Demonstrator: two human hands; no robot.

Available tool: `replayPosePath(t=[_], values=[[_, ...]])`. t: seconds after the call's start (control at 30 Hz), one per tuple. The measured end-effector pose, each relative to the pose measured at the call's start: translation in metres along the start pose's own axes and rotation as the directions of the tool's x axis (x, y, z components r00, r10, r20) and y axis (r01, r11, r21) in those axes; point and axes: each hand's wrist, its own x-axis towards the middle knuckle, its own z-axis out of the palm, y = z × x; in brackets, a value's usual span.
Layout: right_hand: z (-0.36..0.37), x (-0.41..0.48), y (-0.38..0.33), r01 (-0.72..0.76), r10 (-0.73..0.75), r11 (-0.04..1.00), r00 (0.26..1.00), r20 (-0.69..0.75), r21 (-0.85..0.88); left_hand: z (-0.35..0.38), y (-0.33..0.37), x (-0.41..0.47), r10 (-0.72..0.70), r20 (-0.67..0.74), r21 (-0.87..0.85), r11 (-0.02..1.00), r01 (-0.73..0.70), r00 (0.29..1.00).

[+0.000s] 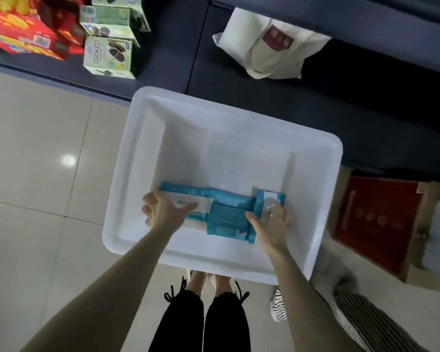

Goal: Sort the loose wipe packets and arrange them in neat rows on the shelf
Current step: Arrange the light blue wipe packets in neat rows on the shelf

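Observation:
A white plastic tub (313, 158) stands on the floor in front of a dark shelf (366, 102). Three teal wipe packets lie at the tub's near side. My left hand (163, 210) lies over the left packet (188, 193), thumb on its white label and fingers spread at its left end. The middle packet (226, 221) lies flat between my hands. My right hand (272, 224) holds the right packet (268, 199), thumb on its left edge and fingers curled round its right side.
Green cookie boxes (108, 55) and red boxes (23, 34) stand on the shelf at the left. A cream cloth bag (277, 47) lies on the shelf at the back. A red box in a carton (376, 224) sits on the floor at the right. My feet are below the tub.

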Motion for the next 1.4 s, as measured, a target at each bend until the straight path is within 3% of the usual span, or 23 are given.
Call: replayPosePath(t=[0.17,0.37,0.47,0.53,0.6,0.73,0.87,0.93,1.07,1.2,1.4], values=[[0.01,0.016,0.005,-0.031,0.04,0.995,0.994,-0.1,0.097,0.008,0.003,0.013,-0.029,-0.11,-0.029,0.999,0.026,0.994],[0.021,0.019,0.002,-0.088,0.118,0.95,0.99,-0.082,0.301,0.002,0.011,0.004,-0.088,-0.058,-0.133,0.988,0.08,0.994],[0.01,0.005,-0.007,-0.017,0.035,0.956,0.998,-0.055,0.293,-0.007,0.012,-0.008,-0.014,-0.042,-0.271,0.963,0.002,0.999],[-0.007,-0.012,-0.022,0.002,0.008,0.91,1.0,-0.022,0.414,-0.02,0.016,-0.023,0.058,-0.045,-0.379,0.923,-0.071,0.997],[-0.031,-0.035,-0.041,0.001,-0.025,0.82,0.999,0.033,0.572,-0.041,0.026,-0.045,0.145,0.029,-0.588,0.803,-0.1,0.989],[-0.101,-0.093,-0.083,-0.021,-0.108,0.627,0.988,0.113,0.779,-0.095,0.062,-0.113,0.36,0.188,-0.844,0.536,-0.038,0.914],[-0.18,-0.158,-0.118,0.076,-0.235,0.568,0.969,0.074,0.82,-0.156,0.099,-0.19,0.471,0.178,-0.915,0.402,-0.031,0.864],[-0.221,-0.196,-0.137,0.191,-0.336,0.555,0.942,0.008,0.81,-0.188,0.117,-0.231,0.575,0.129,-0.923,0.367,-0.114,0.808],[-0.301,-0.284,-0.171,0.43,-0.536,0.452,0.831,-0.148,0.781,-0.248,0.149,-0.315,0.716,-0.04,-0.869,0.32,-0.378,0.697],[-0.371,-0.362,-0.189,0.601,-0.627,0.323,0.714,-0.311,0.731,-0.297,0.18,-0.396,0.776,-0.173,-0.832,0.215,-0.511,0.607],[-0.455,-0.447,-0.199,0.769,-0.701,0.176,0.536,-0.47,0.614,-0.336,0.224,-0.506,0.911,-0.12,-0.813,0.138,-0.566,0.395]])
